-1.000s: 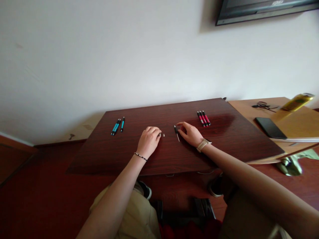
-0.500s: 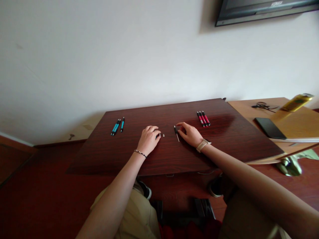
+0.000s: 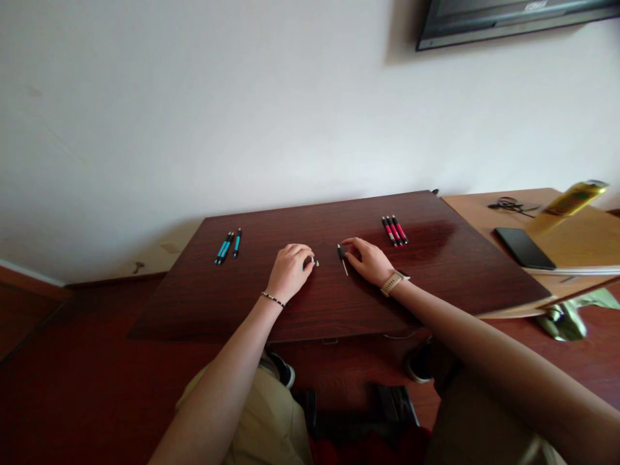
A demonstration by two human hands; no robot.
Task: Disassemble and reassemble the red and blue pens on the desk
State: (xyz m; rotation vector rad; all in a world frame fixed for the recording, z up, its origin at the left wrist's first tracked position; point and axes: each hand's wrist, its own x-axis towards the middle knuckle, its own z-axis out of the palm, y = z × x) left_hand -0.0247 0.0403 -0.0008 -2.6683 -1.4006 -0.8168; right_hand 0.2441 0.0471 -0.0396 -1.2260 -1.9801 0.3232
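My left hand rests on the dark table with its fingers curled around a blue pen part, mostly hidden under them. Just off its fingertips is a small pale tip piece. My right hand lies to the right, thumb and index finger apart. Beside those fingertips are a black pen piece and a thin white refill; whether the index finger touches the black piece is unclear.
Several pink-and-black pens lie at the table's back right, three blue-and-black pens at the left. On the wooden desk to the right are a phone, a cable and a yellow can. A screen hangs above.
My left fingers have shifted slightly, and the held piece now sits closer to the small pale tip. My right hand stays in place.
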